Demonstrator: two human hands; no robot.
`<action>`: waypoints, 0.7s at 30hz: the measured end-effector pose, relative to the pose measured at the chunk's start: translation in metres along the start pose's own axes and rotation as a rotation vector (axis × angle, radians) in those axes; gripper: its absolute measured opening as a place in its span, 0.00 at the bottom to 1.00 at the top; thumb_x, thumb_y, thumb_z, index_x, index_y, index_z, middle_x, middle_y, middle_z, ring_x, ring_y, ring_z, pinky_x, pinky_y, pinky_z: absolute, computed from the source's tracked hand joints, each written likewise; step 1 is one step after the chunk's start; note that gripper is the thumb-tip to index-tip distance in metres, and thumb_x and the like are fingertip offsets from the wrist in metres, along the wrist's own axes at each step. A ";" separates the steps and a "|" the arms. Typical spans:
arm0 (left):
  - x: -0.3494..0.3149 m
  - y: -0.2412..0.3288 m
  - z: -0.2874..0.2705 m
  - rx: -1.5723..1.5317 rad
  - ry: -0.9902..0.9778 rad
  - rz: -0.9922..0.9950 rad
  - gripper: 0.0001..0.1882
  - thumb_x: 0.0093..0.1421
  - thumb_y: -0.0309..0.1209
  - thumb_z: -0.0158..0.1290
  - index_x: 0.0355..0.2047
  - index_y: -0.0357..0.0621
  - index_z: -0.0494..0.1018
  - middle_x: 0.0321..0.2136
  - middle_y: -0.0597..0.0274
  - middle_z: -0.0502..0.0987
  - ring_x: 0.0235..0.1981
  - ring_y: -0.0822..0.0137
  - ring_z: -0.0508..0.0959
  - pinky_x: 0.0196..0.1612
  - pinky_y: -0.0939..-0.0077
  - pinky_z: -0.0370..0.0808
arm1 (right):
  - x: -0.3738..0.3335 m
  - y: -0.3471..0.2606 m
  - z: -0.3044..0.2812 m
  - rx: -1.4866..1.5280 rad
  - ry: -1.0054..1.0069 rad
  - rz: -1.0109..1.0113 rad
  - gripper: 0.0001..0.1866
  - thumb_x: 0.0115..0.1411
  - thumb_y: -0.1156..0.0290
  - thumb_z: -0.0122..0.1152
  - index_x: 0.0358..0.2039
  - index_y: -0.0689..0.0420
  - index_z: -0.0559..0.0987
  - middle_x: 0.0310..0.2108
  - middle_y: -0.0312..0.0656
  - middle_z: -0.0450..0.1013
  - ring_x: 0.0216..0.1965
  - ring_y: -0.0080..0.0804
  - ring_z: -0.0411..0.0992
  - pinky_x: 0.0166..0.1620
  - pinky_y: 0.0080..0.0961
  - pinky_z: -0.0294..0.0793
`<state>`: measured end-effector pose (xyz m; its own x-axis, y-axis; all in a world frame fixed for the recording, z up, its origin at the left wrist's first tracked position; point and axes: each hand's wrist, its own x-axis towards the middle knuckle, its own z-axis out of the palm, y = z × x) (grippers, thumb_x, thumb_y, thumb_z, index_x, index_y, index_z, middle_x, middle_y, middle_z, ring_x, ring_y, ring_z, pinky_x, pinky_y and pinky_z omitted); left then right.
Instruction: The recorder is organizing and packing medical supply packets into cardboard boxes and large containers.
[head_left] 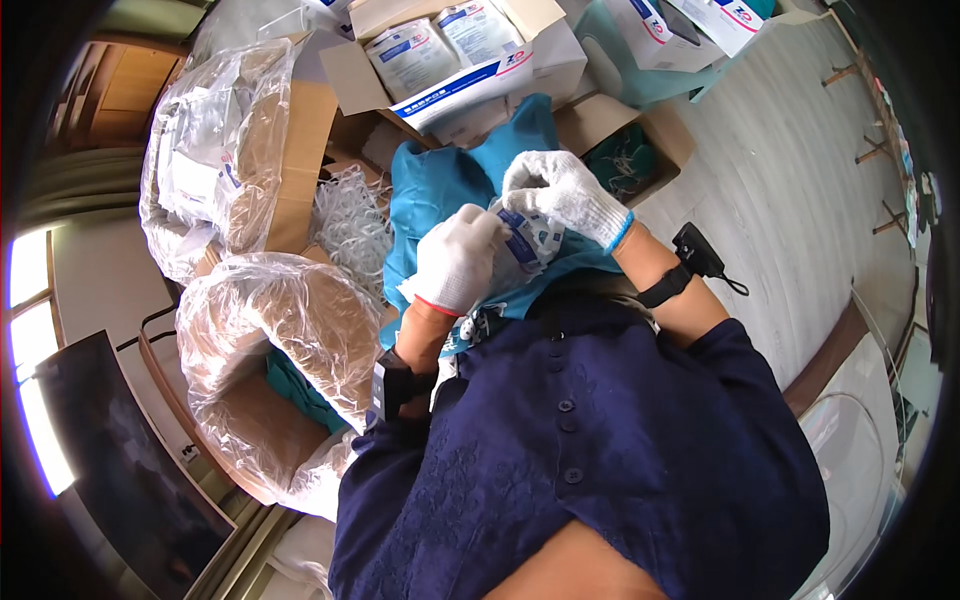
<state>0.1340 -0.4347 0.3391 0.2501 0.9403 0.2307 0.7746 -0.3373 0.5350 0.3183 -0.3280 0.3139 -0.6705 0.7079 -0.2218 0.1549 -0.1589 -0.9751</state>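
At frame centre, the gloved left hand [458, 262] and right hand [568, 196], close together, grip a white-and-blue packet [528, 240] over teal cloth [432, 185].

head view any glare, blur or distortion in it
In the head view, the window at left is blown out with a purple fringe; the head view also shows glints on the lower clear plastic liner; the head view's fisheye bends edges toward its blackened rim; near the head view's centre, the left hand and right hand look fairly sharp.
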 end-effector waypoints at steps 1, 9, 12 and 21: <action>0.000 0.001 0.001 -0.092 0.047 -0.121 0.05 0.55 0.28 0.58 0.32 0.45 0.74 0.28 0.56 0.75 0.30 0.53 0.79 0.34 0.62 0.76 | -0.002 0.002 0.003 0.003 -0.002 -0.001 0.05 0.59 0.73 0.69 0.34 0.58 0.80 0.30 0.34 0.78 0.34 0.20 0.74 0.40 0.23 0.75; -0.008 -0.018 -0.004 -0.063 -0.213 -0.298 0.07 0.61 0.31 0.57 0.32 0.41 0.75 0.29 0.48 0.76 0.32 0.48 0.79 0.33 0.62 0.74 | -0.011 0.000 0.040 -0.215 0.111 -0.139 0.05 0.57 0.76 0.67 0.32 0.59 0.78 0.30 0.38 0.76 0.33 0.24 0.75 0.39 0.24 0.74; -0.016 -0.020 0.005 0.046 -0.114 -0.195 0.11 0.62 0.33 0.56 0.25 0.41 0.72 0.24 0.49 0.75 0.26 0.48 0.78 0.28 0.60 0.73 | -0.011 0.003 0.055 -0.251 0.227 -0.104 0.04 0.55 0.75 0.65 0.30 0.60 0.79 0.26 0.41 0.79 0.30 0.32 0.78 0.37 0.27 0.76; -0.038 -0.005 -0.001 0.236 0.079 0.141 0.04 0.49 0.27 0.55 0.27 0.50 0.75 0.20 0.66 0.72 0.20 0.63 0.75 0.25 0.68 0.73 | 0.006 0.016 0.084 -0.238 0.345 0.083 0.12 0.53 0.62 0.68 0.27 0.58 0.80 0.30 0.51 0.78 0.36 0.50 0.78 0.42 0.39 0.76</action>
<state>0.1201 -0.4685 0.3286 0.3263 0.8752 0.3571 0.8513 -0.4363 0.2914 0.2556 -0.3838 0.2966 -0.3732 0.8947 -0.2456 0.3885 -0.0897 -0.9171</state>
